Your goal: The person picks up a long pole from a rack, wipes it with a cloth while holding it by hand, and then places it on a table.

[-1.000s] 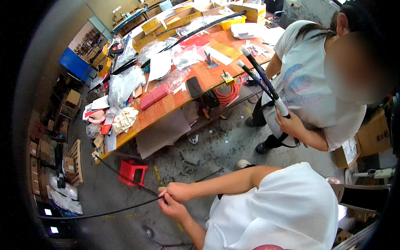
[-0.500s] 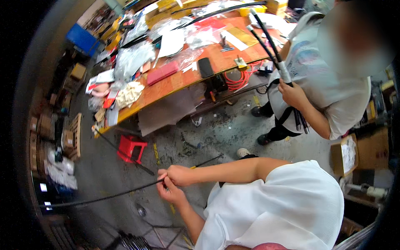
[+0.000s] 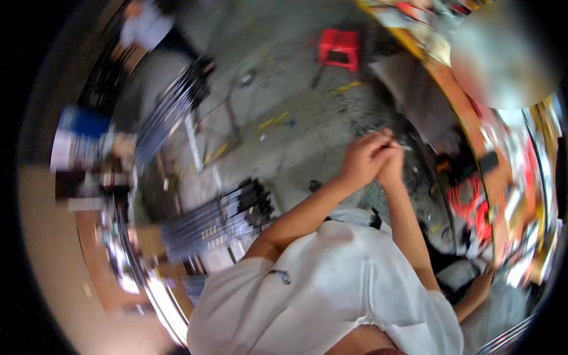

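The picture is smeared by motion. My left hand (image 3: 360,158) and my right hand (image 3: 393,165) are pressed together in front of my white shirt, above the grey concrete floor (image 3: 296,124). The fingers of both are closed. Only a short dark bit of a thin black rod (image 3: 389,143) shows at the fingertips; the rest of it is lost in the blur.
A red plastic stool (image 3: 338,47) stands on the floor at the top. Bundles of dark rods (image 3: 219,216) lie to the left, and more rest on a rack (image 3: 171,109). An orange workbench (image 3: 461,100) with a red cable coil (image 3: 467,201) runs down the right. Another person's hand (image 3: 480,285) is at lower right.
The view has swung round sharply and blurred. My hands have come closer together, and the long rod that stretched across the floor is no longer traceable.
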Motion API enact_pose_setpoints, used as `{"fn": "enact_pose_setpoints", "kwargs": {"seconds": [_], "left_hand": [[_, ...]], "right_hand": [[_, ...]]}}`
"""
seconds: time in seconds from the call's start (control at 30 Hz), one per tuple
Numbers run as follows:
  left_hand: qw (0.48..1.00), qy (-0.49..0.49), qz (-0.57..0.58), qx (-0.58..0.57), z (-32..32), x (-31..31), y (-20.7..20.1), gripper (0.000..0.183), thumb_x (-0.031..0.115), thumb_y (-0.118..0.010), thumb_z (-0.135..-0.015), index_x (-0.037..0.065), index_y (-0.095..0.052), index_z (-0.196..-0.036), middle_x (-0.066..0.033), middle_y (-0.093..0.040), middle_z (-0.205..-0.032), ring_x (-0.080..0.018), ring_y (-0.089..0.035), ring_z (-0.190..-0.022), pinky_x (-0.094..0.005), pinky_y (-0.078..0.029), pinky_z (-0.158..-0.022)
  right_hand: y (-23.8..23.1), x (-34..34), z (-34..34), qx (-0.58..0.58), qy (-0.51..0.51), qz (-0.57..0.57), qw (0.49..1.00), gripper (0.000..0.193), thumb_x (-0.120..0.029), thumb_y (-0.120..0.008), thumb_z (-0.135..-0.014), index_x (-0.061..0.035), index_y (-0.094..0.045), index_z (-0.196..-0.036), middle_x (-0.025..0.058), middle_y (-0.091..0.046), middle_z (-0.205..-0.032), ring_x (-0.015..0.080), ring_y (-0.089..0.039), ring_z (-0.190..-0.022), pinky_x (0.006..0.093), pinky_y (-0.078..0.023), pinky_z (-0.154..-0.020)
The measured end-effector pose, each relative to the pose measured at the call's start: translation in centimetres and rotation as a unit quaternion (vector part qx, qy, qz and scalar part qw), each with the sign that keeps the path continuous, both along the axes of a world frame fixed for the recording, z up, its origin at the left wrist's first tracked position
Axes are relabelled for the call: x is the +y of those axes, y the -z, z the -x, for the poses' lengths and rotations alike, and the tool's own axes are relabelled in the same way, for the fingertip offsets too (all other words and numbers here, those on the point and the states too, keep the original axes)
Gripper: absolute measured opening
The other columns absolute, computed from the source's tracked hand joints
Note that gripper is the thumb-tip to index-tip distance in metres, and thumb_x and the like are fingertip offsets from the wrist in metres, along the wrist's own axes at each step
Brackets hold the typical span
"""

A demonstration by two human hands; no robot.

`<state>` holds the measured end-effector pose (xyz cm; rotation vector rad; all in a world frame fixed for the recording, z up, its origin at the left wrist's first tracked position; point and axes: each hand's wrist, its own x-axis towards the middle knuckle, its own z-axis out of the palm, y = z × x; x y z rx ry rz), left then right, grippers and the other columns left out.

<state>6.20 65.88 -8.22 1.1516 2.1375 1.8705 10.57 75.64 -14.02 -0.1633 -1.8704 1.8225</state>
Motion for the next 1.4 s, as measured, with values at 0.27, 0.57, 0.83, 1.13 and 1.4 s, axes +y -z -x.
{"fn": "enact_pose_setpoints", "kwargs": {"seconds": [0.27,0.57,0.83,1.13,1.4], "left_hand": [[0.992,-0.127,0.004,-0.006,-1.6,-3.5,3.1,0.027,0.018,-0.061,-0.080,0.011,-0.061,-0.106,-0.0119,-0.062,-0.098,-0.0294,-0.061,-0.086,-0.0386,-0.048,-0.072],[0.934,-0.301,0.063,-0.181,-5.1,-10.0,5.3,0.018,0.016,-0.057,-0.082,0.013,-0.060,-0.099,-0.0086,-0.062,-0.077,-0.0255,-0.059,-0.066,-0.0369,-0.045,-0.058],[0.957,-0.210,-0.161,-0.116,-7.3,-13.2,-2.2,0.037,0.017,-0.057,-0.085,0.007,-0.052,-0.120,0.0017,-0.050,-0.066,-0.0042,-0.041,-0.060,-0.0223,-0.036,-0.054],[0.903,0.208,-0.376,-0.024,-12.7,-14.3,-14.5,0.049,0.033,-0.057,-0.083,0.004,-0.049,-0.121,-0.0006,-0.054,-0.069,-0.0057,-0.043,-0.059,-0.0235,-0.037,-0.054],[0.890,0.269,-0.367,0.007,-10.9,-13.0,-16.4,0.050,0.041,-0.053,-0.084,0.002,-0.052,-0.115,0.0006,-0.047,-0.065,-0.0069,-0.040,-0.056,-0.0239,-0.033,-0.053]], "right_hand": [[2.0,0.0,2.1,-0.008,-0.191,0.105,0.976,0.018,-0.020,-0.035,-0.095,-0.0040,-0.043,-0.091,0.0012,-0.043,-0.080,0.0116,-0.039,-0.070,0.0265,-0.036,-0.067],[-0.2,-0.7,6.3,-0.068,-0.108,-0.034,0.991,0.028,-0.025,-0.039,-0.097,-0.0012,-0.050,-0.089,-0.0022,-0.037,-0.066,0.0051,-0.032,-0.055,0.0196,-0.029,-0.047],[-0.1,0.0,6.6,-0.073,-0.133,-0.047,0.987,0.029,-0.028,-0.039,-0.096,-0.0024,-0.049,-0.088,-0.0032,-0.035,-0.064,0.0048,-0.030,-0.054,0.0205,-0.026,-0.046],[0.8,2.1,7.0,-0.067,-0.153,-0.035,0.985,0.028,-0.027,-0.039,-0.096,-0.0037,-0.050,-0.086,-0.0032,-0.037,-0.064,0.0041,-0.030,-0.049,0.0197,-0.024,-0.042],[-0.2,0.4,6.9,-0.060,-0.128,-0.041,0.989,0.027,-0.026,-0.040,-0.096,-0.0038,-0.050,-0.085,-0.0032,-0.036,-0.059,0.0037,-0.030,-0.047,0.0214,-0.023,-0.041]]}}
